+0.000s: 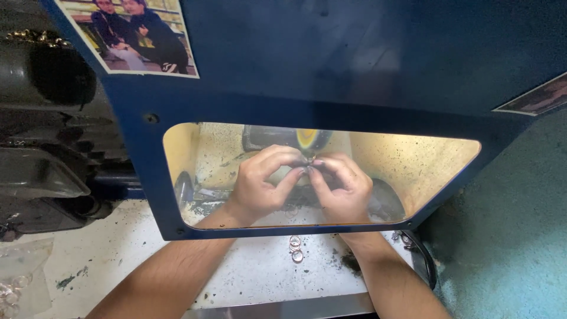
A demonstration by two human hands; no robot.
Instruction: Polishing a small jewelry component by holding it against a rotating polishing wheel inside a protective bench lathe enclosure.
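Both hands (307, 183) behind hood window (147, 195), before wheel (310, 140); 2 rings (295, 248) on bench (147, 260)

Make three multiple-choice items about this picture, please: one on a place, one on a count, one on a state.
1. Where are both hands?
A. Behind the clear window of the blue guard
B. On top of the blue guard
C. On the floor

2. How many small rings lie on the white bench just below the guard?
A. None
B. Two
C. Six

3. How do the hands stand?
A. Open and flat, far apart
B. One holds a hammer
C. Close together, fingertips pinched on a small piece at the wheel

Key:
1 A: the left hand and right hand show through the window of the blue guard.
2 B: two rings lie touching on the white bench.
3 C: the fingertips meet on a small piece, too small to tell apart, right below the yellow-edged wheel.
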